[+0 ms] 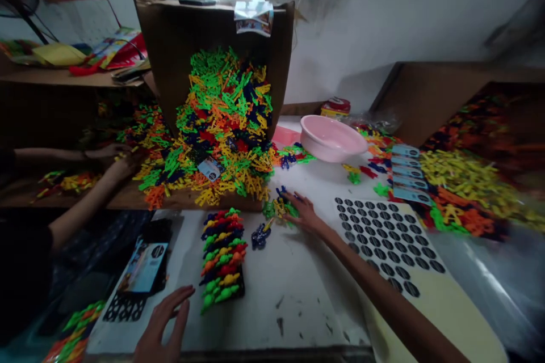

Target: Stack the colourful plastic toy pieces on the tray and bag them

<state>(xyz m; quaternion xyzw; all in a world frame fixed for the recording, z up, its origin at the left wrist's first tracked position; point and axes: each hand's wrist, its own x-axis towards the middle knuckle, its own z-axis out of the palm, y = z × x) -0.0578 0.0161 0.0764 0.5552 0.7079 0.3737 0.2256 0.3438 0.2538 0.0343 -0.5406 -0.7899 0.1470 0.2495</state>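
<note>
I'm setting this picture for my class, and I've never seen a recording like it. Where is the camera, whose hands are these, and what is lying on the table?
This picture comes from a camera worn on a person's head, looking forward and down, so the two bare arms rising from the bottom edge are that person's own. The right hand touches a small cluster of blue, green and yellow plastic pieces. The left hand is open and empty, near a row of multicoloured plastic pieces. The white table also holds a sheet of round black dots and a pink basin. Behind, a cardboard box spills a heap of coloured plastic pieces. At the left, a co-worker's hands reach toward that heap.
</note>
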